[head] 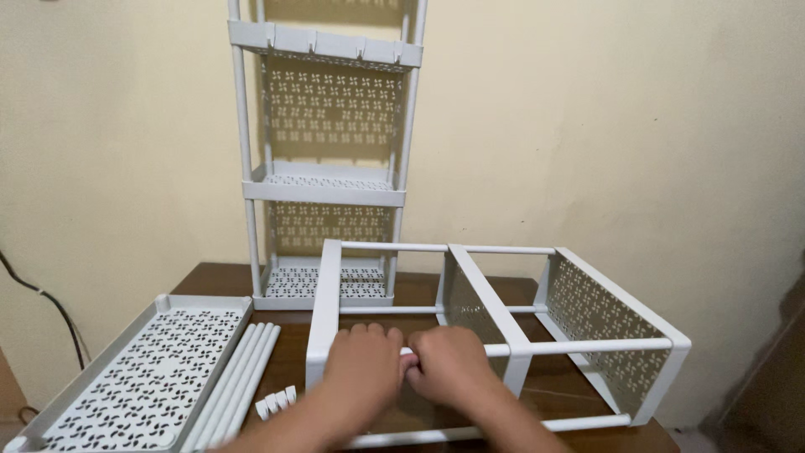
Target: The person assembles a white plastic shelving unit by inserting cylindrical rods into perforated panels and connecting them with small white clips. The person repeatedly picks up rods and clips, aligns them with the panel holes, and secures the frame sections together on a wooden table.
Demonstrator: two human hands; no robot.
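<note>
A white plastic shelf rack (pixel 587 306) lies on its side on the brown wooden table (pixel 419 289), with perforated shelves joined by white tubes. My left hand (pixel 362 365) and my right hand (pixel 449 365) meet at the near upper tube (pixel 587 346), close to the left shelf panel (pixel 323 310). Both hands are curled around that tube where it joins the panel. The joint itself is hidden behind my fingers.
A tall assembled rack (pixel 327 184) of the same kind stands upright against the beige wall. A loose perforated shelf (pixel 142 373) lies at the left, several white tubes (pixel 239 377) beside it and small white connectors (pixel 277 403) near my left forearm. A dark cable (pixel 50 306) hangs at the far left.
</note>
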